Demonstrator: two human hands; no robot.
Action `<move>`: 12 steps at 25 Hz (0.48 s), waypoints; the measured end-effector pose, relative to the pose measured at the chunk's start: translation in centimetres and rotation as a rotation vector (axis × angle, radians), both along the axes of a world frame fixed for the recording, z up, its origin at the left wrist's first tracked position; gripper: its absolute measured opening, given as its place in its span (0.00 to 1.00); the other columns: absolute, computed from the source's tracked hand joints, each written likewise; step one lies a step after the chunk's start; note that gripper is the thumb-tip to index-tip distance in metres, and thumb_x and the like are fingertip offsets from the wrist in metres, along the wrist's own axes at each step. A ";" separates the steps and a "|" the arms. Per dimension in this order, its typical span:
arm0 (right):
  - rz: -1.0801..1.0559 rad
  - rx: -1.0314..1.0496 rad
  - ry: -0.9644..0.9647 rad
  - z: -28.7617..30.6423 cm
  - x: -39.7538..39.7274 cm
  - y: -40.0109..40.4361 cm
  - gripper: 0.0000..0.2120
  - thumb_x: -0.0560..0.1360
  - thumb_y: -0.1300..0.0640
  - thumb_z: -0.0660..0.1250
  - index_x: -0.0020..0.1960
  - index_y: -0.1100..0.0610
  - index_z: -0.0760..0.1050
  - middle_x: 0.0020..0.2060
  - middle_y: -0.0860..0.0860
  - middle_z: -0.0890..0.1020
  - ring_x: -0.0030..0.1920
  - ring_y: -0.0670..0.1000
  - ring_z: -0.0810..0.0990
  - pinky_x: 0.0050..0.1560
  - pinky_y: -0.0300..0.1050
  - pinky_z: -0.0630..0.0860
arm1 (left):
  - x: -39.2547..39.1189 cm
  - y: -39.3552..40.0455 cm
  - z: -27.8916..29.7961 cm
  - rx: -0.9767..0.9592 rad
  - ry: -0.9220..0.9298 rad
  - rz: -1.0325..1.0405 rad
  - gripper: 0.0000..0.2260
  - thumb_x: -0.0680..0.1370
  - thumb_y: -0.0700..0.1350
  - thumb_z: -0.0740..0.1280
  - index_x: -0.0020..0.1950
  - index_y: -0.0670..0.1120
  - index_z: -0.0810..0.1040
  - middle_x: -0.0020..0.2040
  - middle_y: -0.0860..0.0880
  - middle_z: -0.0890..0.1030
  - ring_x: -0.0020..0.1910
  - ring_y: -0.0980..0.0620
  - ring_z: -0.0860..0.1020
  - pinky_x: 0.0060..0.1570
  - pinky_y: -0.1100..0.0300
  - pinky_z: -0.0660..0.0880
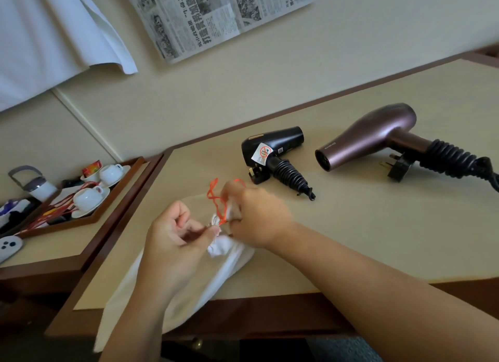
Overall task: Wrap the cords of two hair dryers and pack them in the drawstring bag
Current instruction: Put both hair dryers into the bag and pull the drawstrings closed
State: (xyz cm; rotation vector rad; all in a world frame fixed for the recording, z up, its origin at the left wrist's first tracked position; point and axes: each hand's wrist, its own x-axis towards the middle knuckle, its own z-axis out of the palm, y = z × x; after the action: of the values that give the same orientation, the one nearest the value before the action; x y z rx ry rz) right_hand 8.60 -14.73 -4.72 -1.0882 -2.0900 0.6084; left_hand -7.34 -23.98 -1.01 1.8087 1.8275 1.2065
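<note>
The risk here, as I judge it, sits at the neck of the drawstring bag (189,278); both hands are working the gathered mouth, and if the red drawstring (216,199) is tugged rather than eased, it could cinch tighter or knot instead of opening; the loose loops standing up beyond the fingers look ready to tangle. The bag also hangs partly over the near edge of the counter (378,226); a sharp pull could drag it off. The two dryers may not both fit unless the mouth is spread fully; that is a guess from the bag's slim shape.

The left hand (175,234) has its fingers curled, thumb and forefinger pinching at the bunched white cloth or the cord beside it; which of the two I cannot tell. The right hand (253,216) is blurred; its fingers are curled over the puckered mouth and the cord.

The bag is white, soft, flat and empty-looking, its mouth gathered into wrinkles; it lies at the near left of the counter. The black hair dryer (270,148) lies near, beyond the hands, its cord coiled tightly round the handle, plug beside it; the purple hair dryer (372,135) lies further right, well apart from the bag, cord likewise wound, its plug (397,167) resting on the counter.
</note>
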 end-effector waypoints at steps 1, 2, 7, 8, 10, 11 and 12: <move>-0.089 -0.015 -0.046 0.1 0.9 0.8 0.21 0.67 0.54 0.70 0.58 0.45 0.69 0.44 0.47 0.79 0.47 0.56 0.81 0.42 0.46 0.76 | -0.1 0.0 0.4 0.015 0.062 0.021 0.24 0.73 0.33 0.76 0.40 0.45 0.58 0.30 0.41 0.78 0.28 0.53 0.72 0.34 0.59 0.74; -0.136 -0.056 -0.062 0.1 1.7 1.5 0.22 0.67 0.55 0.69 0.60 0.46 0.69 0.44 0.47 0.79 0.48 0.57 0.81 0.41 0.47 0.76 | -0.3 0.1 0.8 0.015 0.156 0.044 0.24 0.72 0.34 0.77 0.39 0.46 0.59 0.30 0.43 0.79 0.27 0.55 0.72 0.33 0.59 0.73; 0.060 -0.269 0.018 0.4 1.3 0.2 0.24 0.73 0.57 0.70 0.66 0.51 0.69 0.46 0.50 0.77 0.48 0.55 0.77 0.45 0.44 0.72 | -3.6 5.3 2.6 -0.205 0.530 0.365 0.13 0.61 0.45 0.70 0.36 0.47 0.66 0.33 0.48 0.75 0.31 0.44 0.72 0.32 0.53 0.68; 0.025 -0.274 0.029 0.3 1.4 0.4 0.23 0.73 0.57 0.69 0.66 0.50 0.69 0.48 0.51 0.78 0.49 0.56 0.78 0.47 0.46 0.75 | -5.7 6.8 3.5 -0.278 0.553 0.436 0.09 0.62 0.43 0.69 0.36 0.46 0.68 0.35 0.46 0.76 0.33 0.43 0.73 0.33 0.55 0.67; -0.076 -0.372 0.113 0.6 2.8 1.6 0.23 0.73 0.58 0.68 0.66 0.49 0.68 0.50 0.51 0.78 0.48 0.56 0.79 0.48 0.49 0.79 | -10.3 8.4 6.2 -0.396 0.558 0.551 0.08 0.65 0.42 0.70 0.35 0.44 0.71 0.39 0.39 0.78 0.36 0.41 0.77 0.35 0.57 0.68; -0.086 -0.455 0.188 0.8 3.4 2.0 0.22 0.74 0.59 0.68 0.66 0.48 0.69 0.50 0.51 0.77 0.44 0.54 0.79 0.44 0.47 0.79 | -12.4 8.5 7.3 -0.418 0.542 0.607 0.11 0.66 0.44 0.73 0.35 0.44 0.72 0.39 0.38 0.79 0.37 0.41 0.78 0.36 0.56 0.68; -0.056 -0.531 0.248 0.8 3.6 2.1 0.21 0.74 0.60 0.68 0.65 0.48 0.70 0.48 0.52 0.77 0.39 0.52 0.78 0.40 0.45 0.77 | -13.9 8.6 8.1 -0.389 0.524 0.661 0.12 0.68 0.45 0.76 0.36 0.44 0.73 0.39 0.39 0.79 0.37 0.42 0.78 0.37 0.54 0.69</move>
State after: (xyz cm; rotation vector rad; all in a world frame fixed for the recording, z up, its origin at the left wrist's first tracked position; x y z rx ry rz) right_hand 12.19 -12.58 -3.91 -1.2725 -1.7173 1.2486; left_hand -21.28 -15.39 7.05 1.4138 2.8616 0.4679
